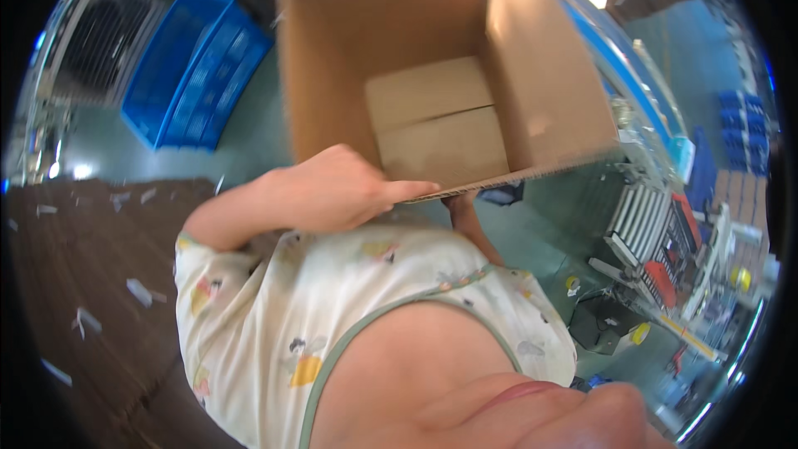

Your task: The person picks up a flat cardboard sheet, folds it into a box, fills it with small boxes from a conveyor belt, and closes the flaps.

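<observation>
A large brown cardboard box (pixel 553 91) stands open in front of my chest, so I look down into it. Its two bottom flaps meet in a seam, and nothing lies inside. My left hand (pixel 337 191) is closed on the near wall at its left end, with a finger along the rim. Below the same rim, further right, a small part of my right hand (pixel 460 201) shows against the box's outer side. The near wall hides its fingers.
A blue plastic crate (pixel 195 71) stands on the floor at the far left. Brown cardboard (pixel 91 299) with white scraps lies at the near left. To the right are a roller conveyor (pixel 640 220), stacked blue crates (pixel 742 133) and a black bin (pixel 603 322).
</observation>
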The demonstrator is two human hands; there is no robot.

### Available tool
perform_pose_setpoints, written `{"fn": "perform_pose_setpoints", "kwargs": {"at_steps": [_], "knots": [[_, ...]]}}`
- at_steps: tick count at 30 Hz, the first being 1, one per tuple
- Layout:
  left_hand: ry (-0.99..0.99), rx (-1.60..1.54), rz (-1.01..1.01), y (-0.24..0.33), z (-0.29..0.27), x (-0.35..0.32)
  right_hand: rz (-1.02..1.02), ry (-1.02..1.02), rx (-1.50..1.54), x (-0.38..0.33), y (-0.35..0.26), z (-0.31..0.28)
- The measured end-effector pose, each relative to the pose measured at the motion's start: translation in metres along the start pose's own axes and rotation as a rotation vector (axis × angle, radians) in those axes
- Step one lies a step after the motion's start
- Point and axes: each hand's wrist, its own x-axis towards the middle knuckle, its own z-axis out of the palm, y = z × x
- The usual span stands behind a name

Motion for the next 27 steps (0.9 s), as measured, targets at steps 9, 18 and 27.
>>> {"fn": "perform_pose_setpoints", "kwargs": {"at_steps": [9,18,27], "knots": [[-0.191,0.526,-0.178,-0.101,0.062,0.028,0.176,0.303,-0.969,-0.044,-0.136,-0.020],[0.662,0.407,0.151,-0.114,0.006,0.095,-0.990,0.504,-2.205,-0.050,-0.190,0.231],[0.600,-0.298,-0.594,-0.277,0.013,0.064,-1.010,0.511,-2.132,-0.042,-0.191,0.217]]}}
